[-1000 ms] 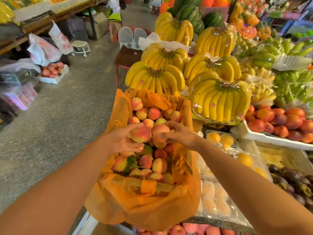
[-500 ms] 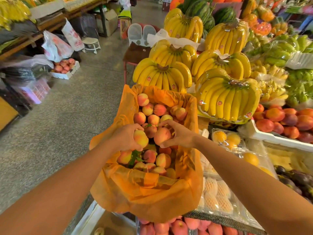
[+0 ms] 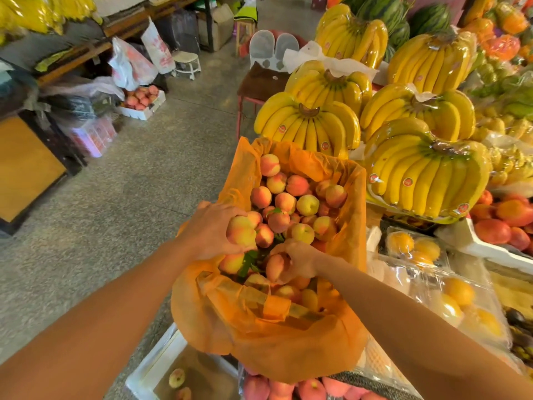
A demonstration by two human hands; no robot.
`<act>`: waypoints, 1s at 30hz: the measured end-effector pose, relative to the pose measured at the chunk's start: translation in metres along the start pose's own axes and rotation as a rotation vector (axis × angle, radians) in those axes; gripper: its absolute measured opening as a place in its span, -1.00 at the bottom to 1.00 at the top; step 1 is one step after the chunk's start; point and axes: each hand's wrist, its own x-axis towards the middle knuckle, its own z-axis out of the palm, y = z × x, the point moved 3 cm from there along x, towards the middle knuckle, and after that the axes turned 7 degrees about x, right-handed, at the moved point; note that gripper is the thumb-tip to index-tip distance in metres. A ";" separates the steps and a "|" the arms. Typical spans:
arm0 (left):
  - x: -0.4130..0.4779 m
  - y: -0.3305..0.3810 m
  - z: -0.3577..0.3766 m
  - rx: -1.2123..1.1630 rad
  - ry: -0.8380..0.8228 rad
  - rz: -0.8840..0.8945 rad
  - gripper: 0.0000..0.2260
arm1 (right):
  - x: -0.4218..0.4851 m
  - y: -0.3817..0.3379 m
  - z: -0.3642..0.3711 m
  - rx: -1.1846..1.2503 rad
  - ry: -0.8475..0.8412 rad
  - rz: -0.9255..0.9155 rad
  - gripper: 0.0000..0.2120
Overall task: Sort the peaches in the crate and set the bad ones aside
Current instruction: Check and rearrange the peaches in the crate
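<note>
Over the orange-plastic-lined crate [image 3: 288,342] of peaches, left grip [image 3: 210,230] clamped round a yellow-pink round peach [image 3: 241,232]; right grip [image 3: 300,259], just beside it, clamped on a pink-orange peach [image 3: 275,267]; yellow banana bunches [image 3: 308,128] beyond.

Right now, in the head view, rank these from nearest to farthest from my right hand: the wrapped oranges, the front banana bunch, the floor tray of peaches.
From the right hand:
1. Wrapped oranges, just right of the crate.
2. Front banana bunch, behind the oranges, on the right.
3. Floor tray of peaches, across the aisle, far left.
</note>
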 end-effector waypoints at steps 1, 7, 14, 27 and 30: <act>0.000 -0.002 0.001 -0.008 0.002 -0.001 -0.21 | 0.002 0.000 0.003 -0.025 0.000 -0.004 -0.29; 0.001 -0.012 0.008 -0.043 -0.011 0.001 -0.32 | 0.006 0.009 0.008 0.110 -0.022 0.013 -0.31; 0.004 -0.011 0.011 -0.040 -0.012 -0.012 -0.32 | -0.002 0.012 -0.002 0.243 -0.077 0.053 -0.36; 0.005 0.003 0.007 -0.299 0.037 -0.001 -0.27 | -0.010 -0.054 -0.042 0.931 0.149 -0.056 -0.35; 0.001 -0.008 0.006 -0.169 0.003 0.046 -0.33 | -0.013 -0.048 -0.042 0.760 0.151 -0.040 -0.34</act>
